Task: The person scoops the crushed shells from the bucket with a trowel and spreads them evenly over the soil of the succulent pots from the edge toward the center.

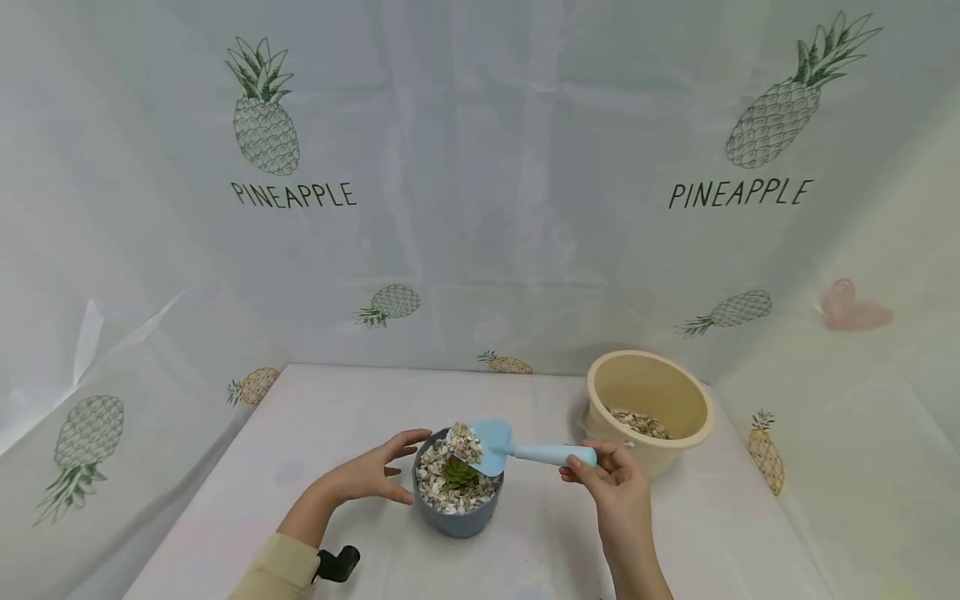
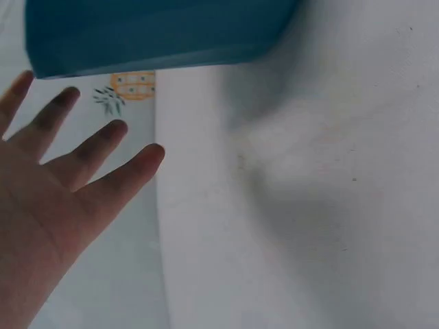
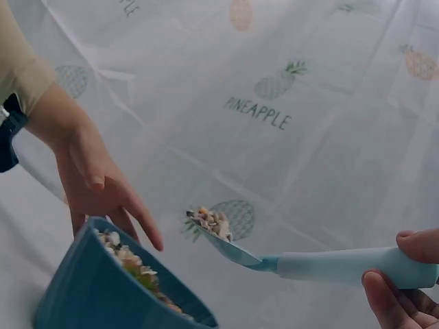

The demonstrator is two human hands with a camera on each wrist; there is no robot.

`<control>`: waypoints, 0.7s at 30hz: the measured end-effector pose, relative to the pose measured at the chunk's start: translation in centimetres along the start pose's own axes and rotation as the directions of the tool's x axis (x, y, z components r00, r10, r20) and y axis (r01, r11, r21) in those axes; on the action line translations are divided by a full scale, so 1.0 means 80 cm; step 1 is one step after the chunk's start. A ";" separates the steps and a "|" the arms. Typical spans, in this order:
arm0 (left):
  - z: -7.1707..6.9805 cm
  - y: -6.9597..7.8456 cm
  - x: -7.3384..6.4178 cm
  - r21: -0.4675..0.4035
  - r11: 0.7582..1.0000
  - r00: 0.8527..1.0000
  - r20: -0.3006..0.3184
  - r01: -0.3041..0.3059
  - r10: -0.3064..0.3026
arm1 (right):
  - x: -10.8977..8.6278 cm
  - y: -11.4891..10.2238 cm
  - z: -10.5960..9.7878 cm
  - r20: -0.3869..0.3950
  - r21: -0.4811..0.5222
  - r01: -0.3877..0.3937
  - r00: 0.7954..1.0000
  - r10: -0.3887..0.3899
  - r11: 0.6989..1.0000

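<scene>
My right hand [image 1: 618,479] holds the handle end of a light blue toy-like shovel [image 1: 551,452] between thumb and fingers. Its blade carries a heap of small mixed pebbles [image 1: 464,442] and hangs over the right rim of a blue-grey pot [image 1: 459,523]. Pale gravel fills that pot around a green succulent [image 1: 457,472]. In the right wrist view the loaded shovel [image 3: 343,265] is raised above the pot's rim [image 3: 154,264]. My left hand [image 1: 375,473] is beside the pot's left side, fingers spread; the left wrist view also shows the fingers extended near the pot wall [image 2: 164,34].
A cream bucket [image 1: 652,367] with some gravel [image 1: 639,423] at its bottom stands at the back right, just behind my right hand. A white cloth covers the table [image 1: 360,392], and pineapple-print sheeting [image 1: 480,208] rises behind it and on both sides.
</scene>
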State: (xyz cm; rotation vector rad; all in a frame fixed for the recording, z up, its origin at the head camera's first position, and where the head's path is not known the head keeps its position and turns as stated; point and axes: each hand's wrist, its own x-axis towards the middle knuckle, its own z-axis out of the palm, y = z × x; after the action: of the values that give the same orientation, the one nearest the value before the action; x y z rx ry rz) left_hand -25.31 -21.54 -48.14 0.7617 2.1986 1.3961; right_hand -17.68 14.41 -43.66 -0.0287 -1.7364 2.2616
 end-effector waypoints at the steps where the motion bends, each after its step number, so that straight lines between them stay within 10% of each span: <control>1: 0.001 -0.005 0.002 -0.022 1.000 1.000 0.030 0.008 -0.007 | -0.002 0.002 0.000 -0.001 -0.003 -0.006 1.000 0.006 1.000; 21: -0.022 -0.025 0.065 -0.070 0.998 0.938 0.345 -0.003 0.027 | -0.016 0.020 -0.002 -0.102 -0.039 -0.115 0.989 0.111 0.993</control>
State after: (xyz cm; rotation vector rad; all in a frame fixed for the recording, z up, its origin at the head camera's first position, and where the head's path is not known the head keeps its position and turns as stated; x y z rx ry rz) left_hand -30.77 -20.06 -49.58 0.9233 1.8682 1.2288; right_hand -16.78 13.93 -45.42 -0.2517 -1.7737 2.2569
